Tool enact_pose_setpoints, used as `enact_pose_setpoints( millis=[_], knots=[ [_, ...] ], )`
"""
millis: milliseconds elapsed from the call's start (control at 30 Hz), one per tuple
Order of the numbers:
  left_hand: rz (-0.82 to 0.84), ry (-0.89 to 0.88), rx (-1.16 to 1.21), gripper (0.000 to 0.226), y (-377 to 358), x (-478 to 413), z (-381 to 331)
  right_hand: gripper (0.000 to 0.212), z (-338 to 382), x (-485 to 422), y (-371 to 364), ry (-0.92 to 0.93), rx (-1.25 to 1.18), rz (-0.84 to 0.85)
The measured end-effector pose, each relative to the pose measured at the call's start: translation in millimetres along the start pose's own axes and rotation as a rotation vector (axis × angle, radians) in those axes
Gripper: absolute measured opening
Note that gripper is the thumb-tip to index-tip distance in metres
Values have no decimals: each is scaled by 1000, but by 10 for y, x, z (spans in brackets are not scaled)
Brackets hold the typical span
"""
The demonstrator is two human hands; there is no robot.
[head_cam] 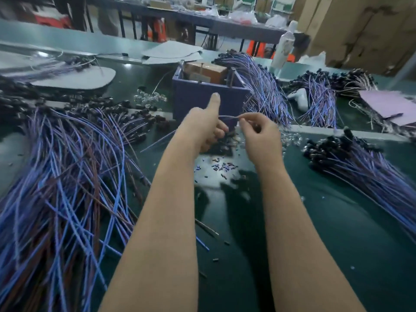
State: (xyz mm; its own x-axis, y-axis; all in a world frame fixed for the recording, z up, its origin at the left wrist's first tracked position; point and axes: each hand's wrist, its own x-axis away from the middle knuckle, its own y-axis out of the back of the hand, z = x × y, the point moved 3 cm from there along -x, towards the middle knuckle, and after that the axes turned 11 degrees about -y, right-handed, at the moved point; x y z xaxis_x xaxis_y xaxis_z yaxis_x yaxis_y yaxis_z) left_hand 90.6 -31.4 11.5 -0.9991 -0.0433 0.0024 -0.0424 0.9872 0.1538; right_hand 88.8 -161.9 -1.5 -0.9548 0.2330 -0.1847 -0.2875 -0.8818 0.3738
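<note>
- We find a single thin wire [227, 117] held in the air between both hands, just in front of the blue box [209, 102] and above the green table [337, 221].
- Left hand [202, 129]: its lower fingers are curled and grip one end of the wire, while one finger stands straight up. Something dark sits under those curled fingers; we cannot tell what it is.
- Right hand [258, 134]: the thumb and first fingertips pinch the other end of the wire, and the remaining fingers are loosely curled.
- Handling, in our judgement: the wire is very light and limp, and it sags if it is not kept taut. The coating looks smooth, so a loose pinch may slip. The bare tip is likely fine and easily bent.
- Recommended hold: pinch on the coated length, close to the end being worked, with the other hand steadying it a short way along.
- Surroundings: loose piles of blue and brown wires [67, 176] lie left of the arms, with further bundles to the right and behind the box. Small offcuts [216, 167] are scattered on the table under the hands.
- Risk noted: the held wire could snag in the nearby piles.
</note>
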Motion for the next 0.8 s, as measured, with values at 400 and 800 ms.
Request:
enact_pose_setpoints(
  millis=[400, 800],
  knots=[
    [-409, -135, 1043, 31, -103, -126, 445, 23, -458, -61, 545, -238, 168, -481],
    [-165, -218, 581, 29, -464, -52, 485, 26, -316, 104, 44, 115, 508, -171]
  ],
)
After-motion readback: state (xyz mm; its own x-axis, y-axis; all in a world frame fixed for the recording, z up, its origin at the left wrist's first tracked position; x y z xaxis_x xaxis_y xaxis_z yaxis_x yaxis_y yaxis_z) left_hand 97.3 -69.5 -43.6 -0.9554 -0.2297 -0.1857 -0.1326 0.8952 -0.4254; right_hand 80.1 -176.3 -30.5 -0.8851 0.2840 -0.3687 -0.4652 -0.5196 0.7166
